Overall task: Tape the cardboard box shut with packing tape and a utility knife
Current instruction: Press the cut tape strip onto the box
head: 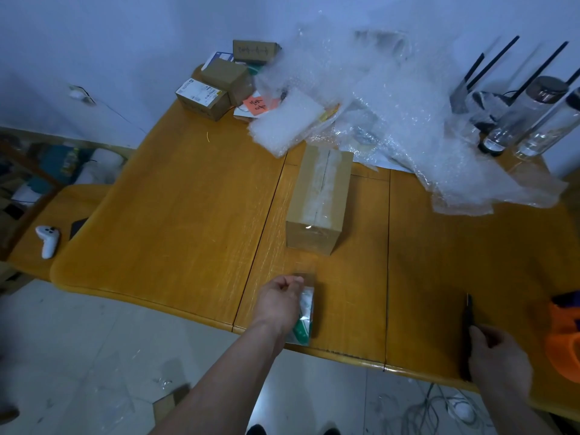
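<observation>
Currently the cardboard box (pixel 318 199) stands near the middle of the wooden table (pixel 175 208), flaps down, with a strip of clear tape running along its top seam and lapping over the near edge. Judged from that, the seam pass looks done or nearly so.

The left hand (pixel 279 301) rests near the table's front edge, well short of the box, fingers curled together over what appears to be the roll of packing tape (pixel 304 312); the roll is blurred and partly hidden, so the identification is tentative. A faint clear band seems to stretch from the hand toward the box, though this cannot be confirmed.

The right hand (pixel 499 359) lies at the near right edge, fingers closed around a thin dark tool, probably the utility knife (pixel 468 312), its tip pointing away from the person.

Step in hand, as judged: separating tape from roll. The next move calls for bringing the knife across to the taut tape just below the box's near face, keeping tension with the left hand.

Bubble wrap (pixel 392 105) is heaped behind the box, clear of the work.
</observation>
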{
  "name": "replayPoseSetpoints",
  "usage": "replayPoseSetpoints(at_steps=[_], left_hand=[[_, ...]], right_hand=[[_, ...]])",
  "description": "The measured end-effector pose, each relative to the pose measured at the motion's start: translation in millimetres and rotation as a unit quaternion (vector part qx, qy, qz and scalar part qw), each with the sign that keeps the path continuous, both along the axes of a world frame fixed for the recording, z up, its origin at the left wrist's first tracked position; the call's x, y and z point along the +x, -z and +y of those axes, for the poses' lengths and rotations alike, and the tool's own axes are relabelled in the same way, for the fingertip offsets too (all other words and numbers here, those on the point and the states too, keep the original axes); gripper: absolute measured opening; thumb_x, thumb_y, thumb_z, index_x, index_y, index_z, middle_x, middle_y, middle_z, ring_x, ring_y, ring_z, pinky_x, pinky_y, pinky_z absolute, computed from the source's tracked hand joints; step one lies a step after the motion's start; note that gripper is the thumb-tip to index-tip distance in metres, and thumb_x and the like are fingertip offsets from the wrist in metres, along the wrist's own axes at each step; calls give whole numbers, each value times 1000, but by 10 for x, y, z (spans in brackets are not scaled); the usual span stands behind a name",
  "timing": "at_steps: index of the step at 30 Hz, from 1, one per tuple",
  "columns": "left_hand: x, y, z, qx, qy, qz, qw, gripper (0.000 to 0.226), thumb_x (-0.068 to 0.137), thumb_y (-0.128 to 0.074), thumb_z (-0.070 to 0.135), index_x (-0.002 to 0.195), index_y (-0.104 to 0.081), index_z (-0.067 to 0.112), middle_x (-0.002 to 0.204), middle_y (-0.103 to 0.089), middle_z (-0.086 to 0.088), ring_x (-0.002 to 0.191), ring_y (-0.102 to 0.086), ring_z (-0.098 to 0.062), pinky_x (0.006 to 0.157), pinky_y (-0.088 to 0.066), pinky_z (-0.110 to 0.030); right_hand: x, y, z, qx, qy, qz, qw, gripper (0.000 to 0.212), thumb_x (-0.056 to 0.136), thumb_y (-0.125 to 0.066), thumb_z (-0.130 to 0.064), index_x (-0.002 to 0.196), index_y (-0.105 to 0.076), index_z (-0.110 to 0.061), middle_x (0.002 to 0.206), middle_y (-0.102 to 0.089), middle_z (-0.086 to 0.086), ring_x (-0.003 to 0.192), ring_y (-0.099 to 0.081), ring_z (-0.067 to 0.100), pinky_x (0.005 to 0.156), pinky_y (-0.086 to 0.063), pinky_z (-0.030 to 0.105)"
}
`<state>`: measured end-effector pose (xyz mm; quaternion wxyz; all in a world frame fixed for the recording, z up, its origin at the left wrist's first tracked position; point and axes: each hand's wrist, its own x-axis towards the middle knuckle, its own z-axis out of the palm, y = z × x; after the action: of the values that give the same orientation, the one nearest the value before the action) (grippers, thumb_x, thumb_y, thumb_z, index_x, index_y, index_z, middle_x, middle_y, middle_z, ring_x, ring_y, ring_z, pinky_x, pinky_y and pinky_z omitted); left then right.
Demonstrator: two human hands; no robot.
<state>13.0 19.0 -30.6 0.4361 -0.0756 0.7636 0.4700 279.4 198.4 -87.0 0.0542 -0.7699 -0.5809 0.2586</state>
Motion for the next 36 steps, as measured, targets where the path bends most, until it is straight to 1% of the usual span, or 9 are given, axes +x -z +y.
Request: replayPoseSetpoints(at_steps=[3, 6, 10, 13, 15, 18, 26, 29, 36], left_hand=[[-5, 13, -15, 1, -2, 0, 1000, 13, 101, -59, 35, 96, -70, 30, 103, -74, -4, 98, -71, -29, 94, -60, -52], [-1, 31, -8, 0, -2, 1, 1000, 13, 101, -60, 35, 96, -70, 28, 102, -75, -5, 97, -71, -29, 93, -60, -51], [9, 39, -2, 2, 6, 11, 1000, 15, 101, -61, 35, 94, -70, 27, 99, -76, -6, 96, -72, -31, 91, -61, -49], [24, 71, -13, 4, 11, 20, 1000, 17, 101, -60, 36, 93, -71, 25, 97, -76, -7, 93, -73, -29, 86, -61, -45], [30, 107, -17, 10, 14, 22, 1000, 17, 101, -60, 35, 96, -72, 25, 98, -76, -5, 89, -71, -24, 79, -60, -40], [34, 153, -29, 16, 18, 27, 999, 15, 102, -60, 30, 97, -73, 25, 95, -74, 0, 83, -66, -16, 70, -52, -31], [37, 210, -84, 15, 30, 19, 999, 17, 102, -59, 32, 97, -74, 25, 96, -76, -1, 85, -69, -19, 75, -54, -33], [44, 210, -87, 16, 31, 20, 999, 18, 102, -59, 33, 96, -74, 25, 93, -76, 0, 81, -68, -18, 70, -51, -31], [46, 203, -81, 25, 23, 12, 999, 19, 101, -60, 32, 90, -73, 25, 90, -76, -3, 86, -71, -27, 88, -60, -47]], right_hand=[[-187, -176, 51, 59, -53, 20, 997, 40, 101, -54, -41, 128, -59, -13, 119, -65, 16, 101, -64, 37, 85, -56, 53], [-727, -477, 131, 132, -216, 62, 965, 45, 100, -48, -48, 135, -57, -20, 132, -63, 10, 119, -59, 29, 99, -50, 54], [-1726, -836, 89, 260, -470, 77, 840, 49, 101, -46, -46, 141, -55, -19, 143, -60, 3, 136, -50, 25, 110, -37, 50], [-2218, -862, 64, 264, -595, 61, 757, 55, 101, -43, -50, 146, -52, -19, 153, -52, 3, 146, -40, 24, 120, -27, 49], [-2365, -766, 92, 248, -640, 23, 727, 59, 102, -36, -55, 149, -48, -21, 158, -46, 4, 150, -34, 25, 124, -20, 49], [-2405, -597, 117, 238, -661, -6, 712, 65, 101, -27, -59, 150, -47, -21, 160, -44, 5, 151, -33, 26, 125, -19, 48], [-2414, -383, 66, 285, -636, -6, 718, 58, 102, -30, -52, 145, -53, -21, 153, -52, 6, 144, -43, 28, 123, -27, 47], [-2415, -337, 71, 304, -632, 2, 713, 57, 101, -34, -53, 142, -57, -20, 149, -55, 7, 141, -46, 29, 122, -30, 49], [-2420, -293, 83, 339, -630, 2, 699, 57, 98, -42, -55, 140, -58, -19, 147, -57, 8, 139, -49, 30, 121, -31, 50]])
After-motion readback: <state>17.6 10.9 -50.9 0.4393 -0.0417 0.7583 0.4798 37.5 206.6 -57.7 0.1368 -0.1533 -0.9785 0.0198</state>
